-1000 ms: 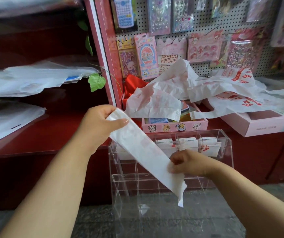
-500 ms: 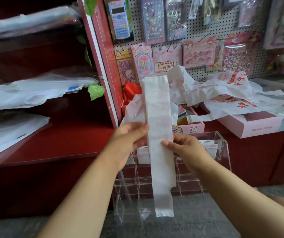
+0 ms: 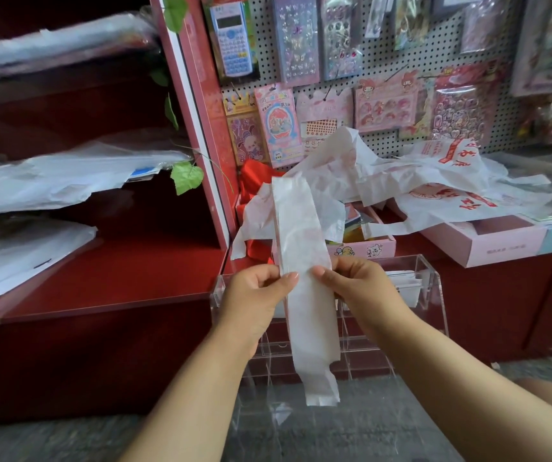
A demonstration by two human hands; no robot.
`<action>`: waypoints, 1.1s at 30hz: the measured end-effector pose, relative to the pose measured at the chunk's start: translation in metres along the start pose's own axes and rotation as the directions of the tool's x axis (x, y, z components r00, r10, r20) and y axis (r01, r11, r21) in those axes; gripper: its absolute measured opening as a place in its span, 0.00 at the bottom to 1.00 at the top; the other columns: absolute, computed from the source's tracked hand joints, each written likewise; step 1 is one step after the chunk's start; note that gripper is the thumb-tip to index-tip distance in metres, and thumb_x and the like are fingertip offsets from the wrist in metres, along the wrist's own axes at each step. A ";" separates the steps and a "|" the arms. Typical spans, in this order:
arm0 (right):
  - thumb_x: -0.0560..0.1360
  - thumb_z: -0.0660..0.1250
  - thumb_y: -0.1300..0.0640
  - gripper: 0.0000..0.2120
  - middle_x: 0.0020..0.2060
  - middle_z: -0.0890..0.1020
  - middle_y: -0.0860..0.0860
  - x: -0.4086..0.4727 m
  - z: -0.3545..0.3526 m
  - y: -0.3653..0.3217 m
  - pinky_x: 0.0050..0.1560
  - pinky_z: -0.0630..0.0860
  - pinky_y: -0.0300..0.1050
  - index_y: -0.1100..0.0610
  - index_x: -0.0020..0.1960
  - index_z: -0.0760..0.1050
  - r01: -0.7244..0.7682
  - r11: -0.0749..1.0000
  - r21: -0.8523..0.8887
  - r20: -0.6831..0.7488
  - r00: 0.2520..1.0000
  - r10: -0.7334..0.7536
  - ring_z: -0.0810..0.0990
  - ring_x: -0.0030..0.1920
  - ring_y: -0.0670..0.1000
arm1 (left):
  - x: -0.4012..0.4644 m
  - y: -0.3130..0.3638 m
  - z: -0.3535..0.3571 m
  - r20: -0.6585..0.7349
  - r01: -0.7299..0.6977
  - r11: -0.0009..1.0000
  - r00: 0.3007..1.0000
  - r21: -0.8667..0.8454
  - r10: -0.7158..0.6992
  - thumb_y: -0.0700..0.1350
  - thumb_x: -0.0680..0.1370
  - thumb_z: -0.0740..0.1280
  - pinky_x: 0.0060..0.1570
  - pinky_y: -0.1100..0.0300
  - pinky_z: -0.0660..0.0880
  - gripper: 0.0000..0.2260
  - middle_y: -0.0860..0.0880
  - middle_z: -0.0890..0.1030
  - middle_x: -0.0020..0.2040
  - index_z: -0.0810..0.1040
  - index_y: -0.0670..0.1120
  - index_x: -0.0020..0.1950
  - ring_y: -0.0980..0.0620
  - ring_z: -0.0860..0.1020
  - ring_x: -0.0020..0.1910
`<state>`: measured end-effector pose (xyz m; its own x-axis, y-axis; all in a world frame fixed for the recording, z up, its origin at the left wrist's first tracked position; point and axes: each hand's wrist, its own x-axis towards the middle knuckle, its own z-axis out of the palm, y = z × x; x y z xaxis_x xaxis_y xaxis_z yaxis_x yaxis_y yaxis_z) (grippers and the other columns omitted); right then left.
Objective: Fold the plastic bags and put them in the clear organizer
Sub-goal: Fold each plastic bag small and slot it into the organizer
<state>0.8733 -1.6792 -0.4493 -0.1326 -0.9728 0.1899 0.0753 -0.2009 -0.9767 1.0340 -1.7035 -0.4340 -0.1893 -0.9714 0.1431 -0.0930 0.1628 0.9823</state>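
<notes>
A white plastic bag (image 3: 301, 228), folded into a long narrow strip, stands upright in front of me. My left hand (image 3: 254, 295) pinches its left edge near the middle, and my right hand (image 3: 358, 285) pinches the right edge at the same height. The strip's lower end hangs down over the clear organizer (image 3: 431, 281), whose back compartments hold folded white bags (image 3: 404, 278). A heap of loose white bags with red print (image 3: 434, 185) lies behind, over pink boxes.
A pink box (image 3: 501, 241) sits at the right under the bag heap. Red shelves (image 3: 118, 281) at the left carry wrapped paper stacks. A pegboard (image 3: 384, 45) with stickers and a calculator rises behind. Grey floor lies below.
The strip has swung from a slant to upright. My left hand came down and in from the strip's top end, and both hands now pinch its middle close together.
</notes>
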 end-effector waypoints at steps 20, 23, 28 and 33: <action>0.76 0.69 0.56 0.14 0.27 0.72 0.48 0.006 -0.016 -0.008 0.36 0.66 0.42 0.63 0.36 0.75 0.033 0.990 -0.140 -0.089 0.995 -0.046 0.67 0.30 0.48 | 0.011 0.014 0.005 0.050 0.079 0.972 0.996 -0.223 -0.070 0.45 0.80 0.66 0.64 0.40 0.74 0.11 0.42 0.85 0.53 0.83 0.41 0.56 0.43 0.82 0.56; 0.77 0.67 0.60 0.15 0.23 0.74 0.41 0.006 -0.016 -0.008 0.32 0.68 0.31 0.58 0.32 0.75 0.015 0.997 -0.077 -0.097 0.995 -0.022 0.71 0.25 0.40 | 0.009 0.013 0.009 0.103 0.130 0.945 0.989 -0.299 -0.104 0.44 0.81 0.64 0.64 0.39 0.73 0.13 0.39 0.84 0.55 0.80 0.38 0.61 0.41 0.82 0.57; 0.76 0.69 0.57 0.13 0.24 0.72 0.43 0.010 -0.015 -0.003 0.35 0.66 0.39 0.60 0.34 0.74 -0.005 0.995 -0.097 -0.092 0.996 -0.004 0.66 0.26 0.42 | 0.003 0.009 0.015 0.086 0.068 0.941 0.995 -0.333 -0.042 0.38 0.80 0.65 0.58 0.48 0.79 0.09 0.41 0.85 0.52 0.82 0.40 0.56 0.44 0.83 0.53; 0.76 0.69 0.58 0.12 0.24 0.74 0.42 0.009 -0.012 -0.004 0.34 0.67 0.35 0.68 0.41 0.76 -0.025 0.992 -0.120 -0.064 0.998 0.018 0.69 0.24 0.39 | 0.004 0.010 0.019 -0.053 0.047 0.918 0.996 -0.393 -0.074 0.36 0.77 0.68 0.52 0.49 0.81 0.05 0.38 0.85 0.48 0.83 0.40 0.49 0.42 0.84 0.47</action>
<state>0.8600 -1.6856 -0.4448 -0.1947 -0.9667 0.1659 -0.0404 -0.1611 -0.9861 1.0140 -1.7024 -0.4259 -0.1299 -0.9886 0.0767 0.2895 0.0361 0.9565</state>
